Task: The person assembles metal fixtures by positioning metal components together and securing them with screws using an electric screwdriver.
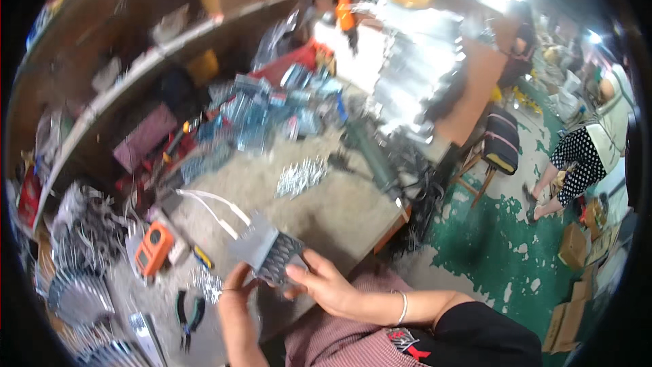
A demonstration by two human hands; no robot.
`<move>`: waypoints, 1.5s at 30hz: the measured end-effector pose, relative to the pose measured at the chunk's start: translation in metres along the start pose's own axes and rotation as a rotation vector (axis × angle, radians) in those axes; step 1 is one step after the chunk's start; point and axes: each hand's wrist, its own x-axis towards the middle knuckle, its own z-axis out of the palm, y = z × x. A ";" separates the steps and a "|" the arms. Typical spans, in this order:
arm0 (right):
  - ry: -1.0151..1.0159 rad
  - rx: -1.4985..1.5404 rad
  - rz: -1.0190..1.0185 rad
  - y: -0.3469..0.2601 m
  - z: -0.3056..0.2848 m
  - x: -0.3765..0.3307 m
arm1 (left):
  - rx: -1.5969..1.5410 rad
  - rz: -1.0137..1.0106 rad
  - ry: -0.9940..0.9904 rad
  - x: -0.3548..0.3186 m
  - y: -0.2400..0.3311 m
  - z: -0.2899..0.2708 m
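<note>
Over the near edge of the workbench (346, 211), both hands hold a grey metal part with a perforated face (280, 258) and a flat plain side. My right hand (326, 285) grips its right edge, thumb on the perforated face. At its lower left edge is my left hand (238, 284), fingers closed against it and partly hidden. Two white cables (221, 211) run from the part's far side toward the left. Just left of my left hand lies a small heap of silvery pieces (206, 284). Dark-handled pliers (189, 319) rest nearby.
An orange device (155, 249) lies left. Beyond the part are small metal pieces (301, 177), a dark green power tool (373, 163) and bluish plastic packets (251, 115). Shiny metal sheets (418, 61) are stacked at the back. A stool (499, 143) and another person (587, 149) are right.
</note>
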 end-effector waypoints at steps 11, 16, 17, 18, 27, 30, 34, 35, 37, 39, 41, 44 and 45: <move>-0.279 -0.668 0.293 -0.007 -0.003 -0.002 | -0.230 -0.140 0.208 0.003 0.014 0.007; -0.001 -1.340 -0.132 -0.064 -0.029 0.057 | 0.057 -0.086 0.115 0.007 0.015 -0.005; 0.037 -1.336 -0.431 -0.067 -0.047 0.080 | 0.191 -0.069 0.044 0.007 0.014 -0.006; 0.054 -1.399 -0.398 -0.083 -0.044 0.090 | 0.297 -0.096 0.012 0.008 0.014 -0.006; -0.108 -2.098 -0.591 -0.045 -0.060 0.164 | 0.648 -0.113 -0.146 -0.006 0.009 -0.014; -0.022 -2.021 -0.784 -0.045 -0.060 0.150 | 0.766 -0.046 -0.200 0.000 0.000 -0.024; -0.055 -2.049 -0.705 -0.054 -0.064 0.146 | 0.612 -0.091 -0.167 0.000 -0.002 -0.015; -0.042 -2.052 -0.687 -0.055 -0.062 0.147 | 0.616 -0.089 -0.168 0.001 -0.002 -0.016; -0.106 -2.112 -0.662 -0.059 -0.063 0.147 | 0.558 -0.188 -0.140 0.000 -0.002 -0.017; -0.172 -2.175 -0.637 -0.062 -0.062 0.149 | 0.537 -0.189 -0.131 0.000 0.005 -0.012; -0.234 -2.263 -0.519 -0.061 -0.057 0.151 | 0.501 -0.156 -0.140 0.002 0.004 -0.013; -0.256 -2.253 -0.469 -0.064 -0.055 0.143 | 0.545 -0.178 -0.127 0.000 0.011 -0.008; -0.258 -2.252 -0.466 -0.064 -0.057 0.140 | 0.564 -0.187 -0.122 -0.001 0.012 -0.007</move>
